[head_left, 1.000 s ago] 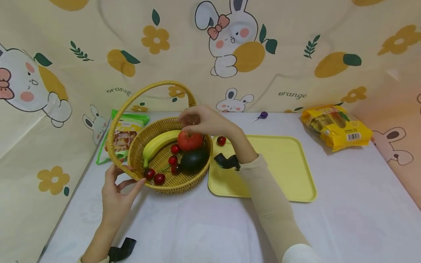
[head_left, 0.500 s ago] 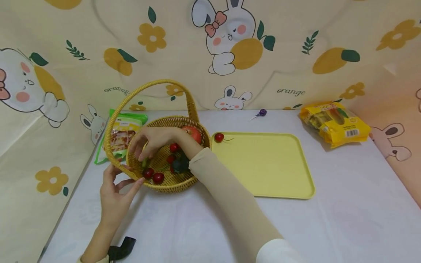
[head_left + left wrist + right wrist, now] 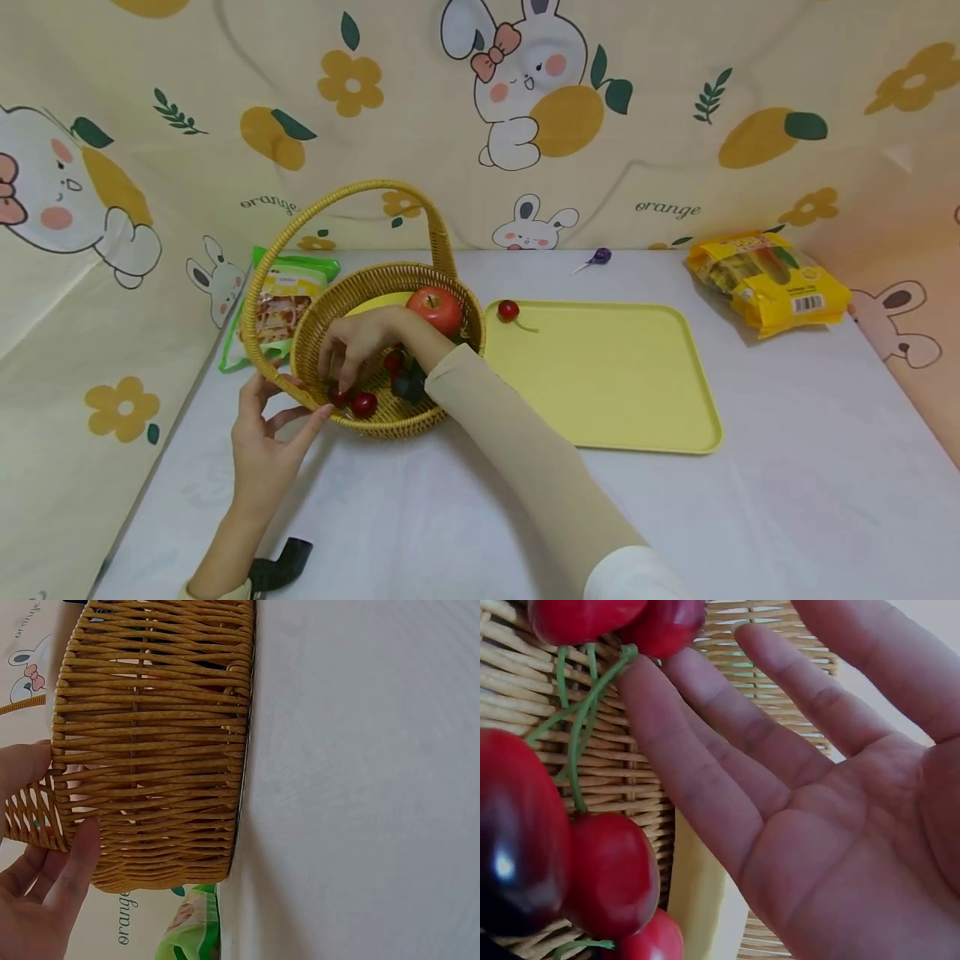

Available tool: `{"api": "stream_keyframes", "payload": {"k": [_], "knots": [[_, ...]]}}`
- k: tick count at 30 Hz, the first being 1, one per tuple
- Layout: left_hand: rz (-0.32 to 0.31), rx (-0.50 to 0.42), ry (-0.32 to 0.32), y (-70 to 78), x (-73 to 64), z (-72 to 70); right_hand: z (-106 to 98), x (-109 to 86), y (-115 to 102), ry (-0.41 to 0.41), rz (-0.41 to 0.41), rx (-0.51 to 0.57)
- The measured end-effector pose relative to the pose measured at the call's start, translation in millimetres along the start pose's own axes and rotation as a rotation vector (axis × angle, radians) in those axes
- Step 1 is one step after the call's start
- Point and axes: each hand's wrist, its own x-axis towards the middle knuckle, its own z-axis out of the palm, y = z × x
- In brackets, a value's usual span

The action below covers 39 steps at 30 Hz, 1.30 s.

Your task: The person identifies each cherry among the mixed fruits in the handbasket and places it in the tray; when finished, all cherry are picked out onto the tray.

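My left hand grips the rim of the yellow wicker basket by the handle's base, thumb outside. In the left wrist view the basket's woven side fills much of the frame. My right hand is inside the basket, fingers extended down to a dark red cherry, fingertips touching it or its stem; the thumb stands apart. Another cherry lies beside it. A red apple sits at the basket's back right. The banana is partly covered by my hand, and my arm hides other fruit.
Right of the basket lies a yellow tray with one stemmed cherry at its corner. Behind are a lollipop, a yellow food packet at right and a green food packet at left. A printed cloth backs the table.
My right hand has moved from above the apple leftward across the basket, then down to the cherries near the front left rim. My left hand keeps its hold on the basket.
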Motion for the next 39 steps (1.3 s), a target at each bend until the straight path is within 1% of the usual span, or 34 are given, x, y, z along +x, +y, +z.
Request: {"api": "stream_keyframes", "payload": {"k": [4, 8, 11, 14, 18, 21, 24, 26, 28, 30, 33, 34, 36, 39], "knots": [[-0.003, 0.008, 0.000, 4.5, 1.0, 0.3, 0.8, 1.9, 1.2, -0.012, 0.014, 0.000], [-0.004, 0.008, 0.000, 4.7, 0.5, 0.2, 0.9, 3.9, 2.1, -0.036, 0.002, -0.043], [-0.003, 0.007, -0.002, 2.9, -0.4, 0.0, 1.4, 4.3, 1.5, -0.039, -0.026, -0.095], [-0.001, 0.010, -0.002, -0.7, -1.1, 0.0, 2.1, 3.4, 0.0, -0.040, -0.044, -0.123], [0.001, 0.004, 0.000, -7.0, -1.1, 0.5, 2.5, 1.5, -1.7, -0.037, -0.055, -0.124], [0.007, -0.006, 0.001, -10.9, -0.9, 1.4, 0.9, -0.5, -3.0, -0.014, -0.076, -0.129], [0.011, -0.008, 0.000, -13.2, -1.4, 1.9, -4.3, -7.5, -4.6, 0.036, -0.133, -0.118], [0.007, -0.004, 0.000, -13.7, -2.2, 1.7, -10.1, -19.2, -5.9, 0.092, -0.190, -0.101], [-0.004, 0.005, 0.002, -12.6, -3.2, 1.0, -18.4, -36.6, -5.7, 0.151, -0.271, -0.086], [-0.022, 0.015, 0.002, -9.3, -4.3, 0.2, -27.5, -59.6, -3.3, 0.227, -0.351, -0.084], [-0.030, 0.023, 0.002, -1.8, -4.4, -0.4, -40.8, -101.8, 8.3, 0.333, -0.431, -0.040], [-0.027, 0.023, 0.001, 0.4, -4.0, -0.4, -44.8, -117.3, 14.9, 0.374, -0.441, -0.033], [-0.015, 0.018, 0.000, 1.7, -3.9, -0.3, -51.5, -149.1, 31.8, 0.453, -0.431, -0.008], [0.005, 0.007, -0.005, -5.0, -4.2, 0.0, -59.3, -193.5, 67.4, 0.567, -0.362, 0.008]]}}
